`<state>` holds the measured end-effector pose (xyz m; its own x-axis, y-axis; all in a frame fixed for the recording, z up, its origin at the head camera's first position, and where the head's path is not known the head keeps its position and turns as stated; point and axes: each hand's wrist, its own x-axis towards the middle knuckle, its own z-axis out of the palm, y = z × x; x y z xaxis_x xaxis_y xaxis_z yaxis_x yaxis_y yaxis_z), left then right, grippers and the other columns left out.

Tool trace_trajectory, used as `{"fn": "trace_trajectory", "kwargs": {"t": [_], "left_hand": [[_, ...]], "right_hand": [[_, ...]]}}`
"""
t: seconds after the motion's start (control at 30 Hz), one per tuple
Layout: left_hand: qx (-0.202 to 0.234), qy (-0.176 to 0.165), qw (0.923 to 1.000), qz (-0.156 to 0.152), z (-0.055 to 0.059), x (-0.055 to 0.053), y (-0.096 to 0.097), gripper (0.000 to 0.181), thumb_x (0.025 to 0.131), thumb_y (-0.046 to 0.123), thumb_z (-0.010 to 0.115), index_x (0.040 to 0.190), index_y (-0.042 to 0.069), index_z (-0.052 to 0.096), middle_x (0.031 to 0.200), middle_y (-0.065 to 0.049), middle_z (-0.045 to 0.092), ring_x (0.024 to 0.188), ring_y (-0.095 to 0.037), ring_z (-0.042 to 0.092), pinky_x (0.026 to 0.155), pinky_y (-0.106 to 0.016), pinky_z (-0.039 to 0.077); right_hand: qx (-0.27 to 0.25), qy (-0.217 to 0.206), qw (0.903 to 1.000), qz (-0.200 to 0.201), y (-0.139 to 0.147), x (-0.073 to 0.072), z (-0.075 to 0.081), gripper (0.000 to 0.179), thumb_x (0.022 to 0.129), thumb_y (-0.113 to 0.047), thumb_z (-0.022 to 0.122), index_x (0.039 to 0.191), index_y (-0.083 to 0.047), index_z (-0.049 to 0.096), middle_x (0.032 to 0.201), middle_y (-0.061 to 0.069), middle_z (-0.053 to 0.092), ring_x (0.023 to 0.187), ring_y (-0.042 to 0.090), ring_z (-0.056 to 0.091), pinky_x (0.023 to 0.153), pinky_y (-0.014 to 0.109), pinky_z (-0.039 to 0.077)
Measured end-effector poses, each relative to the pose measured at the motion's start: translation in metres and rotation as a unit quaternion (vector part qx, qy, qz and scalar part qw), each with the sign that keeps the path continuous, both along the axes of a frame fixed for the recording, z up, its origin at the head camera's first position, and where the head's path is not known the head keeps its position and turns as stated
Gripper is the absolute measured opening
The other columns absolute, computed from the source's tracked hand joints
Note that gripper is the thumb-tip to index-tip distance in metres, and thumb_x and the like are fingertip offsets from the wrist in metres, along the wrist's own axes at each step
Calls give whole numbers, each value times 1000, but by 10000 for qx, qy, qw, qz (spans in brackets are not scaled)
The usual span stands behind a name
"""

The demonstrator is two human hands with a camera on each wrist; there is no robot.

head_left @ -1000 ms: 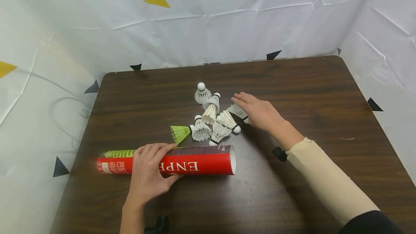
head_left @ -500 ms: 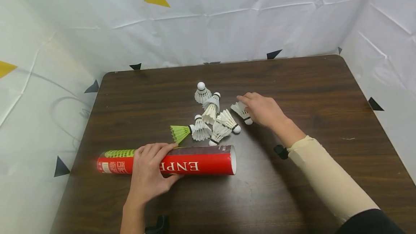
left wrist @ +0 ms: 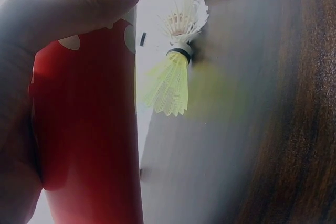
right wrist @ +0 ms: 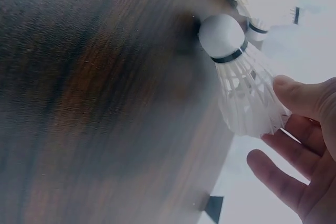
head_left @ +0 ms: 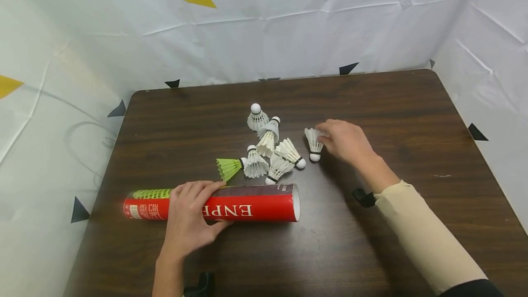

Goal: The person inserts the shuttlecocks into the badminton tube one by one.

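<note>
My left hand (head_left: 190, 217) grips a red shuttlecock tube (head_left: 255, 207) lying on its side, its open white end facing right. In the left wrist view, the thumb lies across the red tube (left wrist: 89, 129). With thumb and fingers my right hand (head_left: 348, 141) pinches a white feather shuttlecock (head_left: 315, 145) by its skirt, as the right wrist view shows on that shuttlecock (right wrist: 244, 87). Its cork points toward the near side of the table. Left of it lie several white shuttlecocks (head_left: 288, 152) in a loose group, and a yellow-green shuttlecock (head_left: 229, 168) sits just behind the tube.
A dark wood-grain table (head_left: 396, 113) carries everything. White sheeting (head_left: 264, 49) with yellow and black triangles stands along its back and sides. One white shuttlecock (head_left: 256, 117) stands cork up at the back of the group.
My right hand has shifted right with the white shuttlecock, away from the group, and the shuttlecock has turned so its cork points nearer. My left hand and the tube have stayed put.
</note>
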<state>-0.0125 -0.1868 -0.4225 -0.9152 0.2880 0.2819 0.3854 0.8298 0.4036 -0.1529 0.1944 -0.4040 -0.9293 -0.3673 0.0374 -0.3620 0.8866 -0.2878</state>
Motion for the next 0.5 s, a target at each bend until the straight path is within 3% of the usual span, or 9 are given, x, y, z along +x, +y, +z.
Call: {"fn": "trace_trajectory", "kwargs": {"t": [0.13,0.3,0.5], "left_hand": [[0,13,10000,-8,-1,-1,-1,84,52,43,94,127,25,61,116,2,64,108,-20,54,98,-54,34],[-2,13,10000,14,0,0,-1,84,52,43,94,127,25,61,116,2,64,108,-19,54,98,-54,34],[32,34,10000,24,1,0,-1,84,52,43,94,127,26,61,118,3,64,109,-19,54,99,-54,34]], "right_hand": [[-196,72,9994,-287,8,8,-1,27,92,-19,69,117,-10,71,112,9,71,98,30,67,74,51,51],[-537,210,9965,-612,16,19,-4,21,92,-23,69,110,-14,74,95,4,74,82,26,68,65,49,49],[-1014,394,9883,-1069,23,35,-7,17,91,-25,69,104,-16,76,87,2,75,77,25,70,64,50,47]]}}
